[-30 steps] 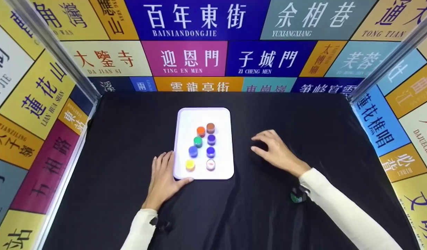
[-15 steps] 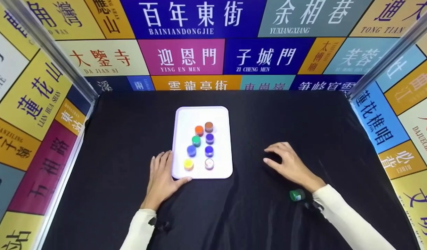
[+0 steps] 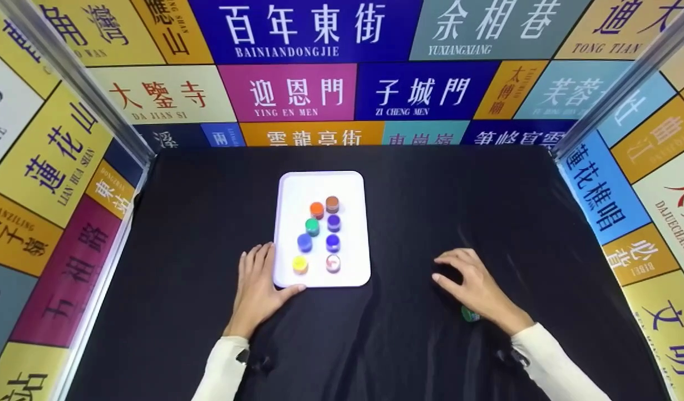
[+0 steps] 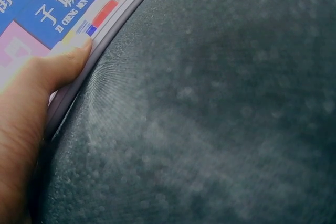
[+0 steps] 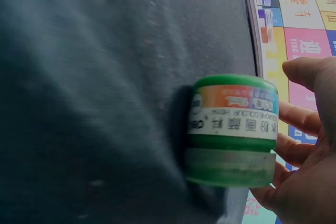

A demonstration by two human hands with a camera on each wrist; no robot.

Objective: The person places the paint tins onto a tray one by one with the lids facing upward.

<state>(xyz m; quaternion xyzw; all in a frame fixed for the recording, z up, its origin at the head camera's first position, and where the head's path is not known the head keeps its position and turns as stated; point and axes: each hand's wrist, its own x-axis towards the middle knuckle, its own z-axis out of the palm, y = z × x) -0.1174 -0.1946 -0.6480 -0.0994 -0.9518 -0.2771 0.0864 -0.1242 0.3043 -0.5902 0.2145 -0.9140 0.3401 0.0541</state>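
A white tray (image 3: 322, 184) with a pale purple edge lies on the black cloth, bearing several small paint jars. My left hand (image 3: 258, 295) rests at its near left corner, fingers along the left side and thumb (image 4: 73, 64) on the near rim. Off to the right, my right hand (image 3: 475, 287) hovers over the cloth with fingers loosely bent, holding nothing. Just under that hand is a green gouache paint jar (image 5: 231, 129), partly hidden by the wrist in the head view; its printed label shows in the right wrist view.
On the tray, yellow (image 3: 300, 264), blue (image 3: 304, 242), green (image 3: 312, 226) and orange (image 3: 316, 210) jars form a left row. White (image 3: 333, 263), two purple and brown (image 3: 332, 204) jars stand right of them. Printed sign panels (image 3: 286, 92) wall the cloth's back and sides.
My right hand has moved away from the tray, rightward and back toward me, and now covers part of the loose green jar. My left hand stays at the tray's corner.
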